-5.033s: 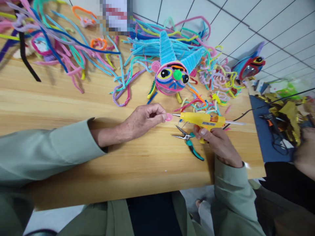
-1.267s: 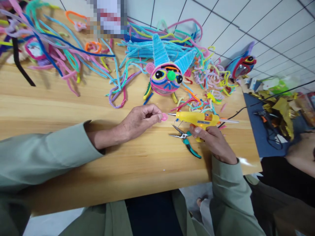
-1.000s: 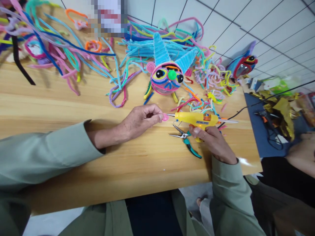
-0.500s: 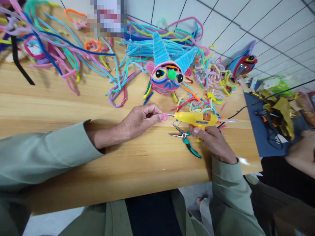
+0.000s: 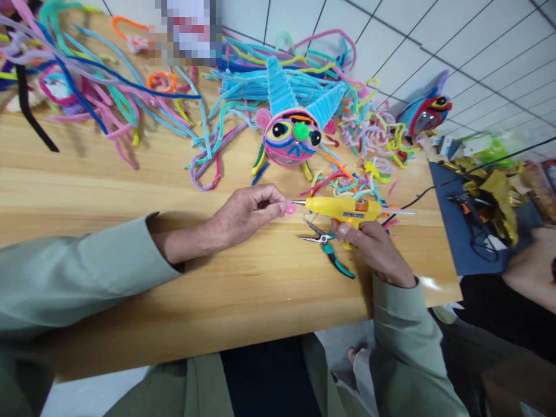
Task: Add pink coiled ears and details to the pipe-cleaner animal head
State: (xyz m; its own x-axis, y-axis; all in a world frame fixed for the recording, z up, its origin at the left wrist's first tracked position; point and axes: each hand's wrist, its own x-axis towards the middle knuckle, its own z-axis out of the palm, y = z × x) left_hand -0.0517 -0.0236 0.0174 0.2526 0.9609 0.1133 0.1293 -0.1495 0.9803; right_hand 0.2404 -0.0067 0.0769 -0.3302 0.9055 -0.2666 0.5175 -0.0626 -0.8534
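Between thumb and forefinger, my left hand [image 5: 249, 215] pinches a small pink coil [image 5: 291, 207] that looks like rolled pipe cleaner. My right hand [image 5: 376, 246] grips a yellow hot glue gun [image 5: 343, 207] by its handle. The gun's metal nozzle points left and meets the coil's edge; a clear glue stick [image 5: 402, 212] juts from its rear. Just beyond the hands stands a pipe-cleaner animal head [image 5: 291, 139] with tall blue ears, black eyes, a green nose and one pink coil at its left side. Teal-handled pliers [image 5: 328, 246] lie open on the table below the gun.
Loose pipe cleaners [image 5: 117, 98] cover the far left, with a light blue bundle [image 5: 247, 84] behind the head. Colourful scraps [image 5: 365, 133] lie to its right. Another finished head [image 5: 428, 113] stands at the back right. A black glue gun [image 5: 467, 208] and a person's arm [image 5: 532, 260] are at the right.
The view has shifted very slightly. Both hands keep their hold, and the nozzle stays against the pink coil.
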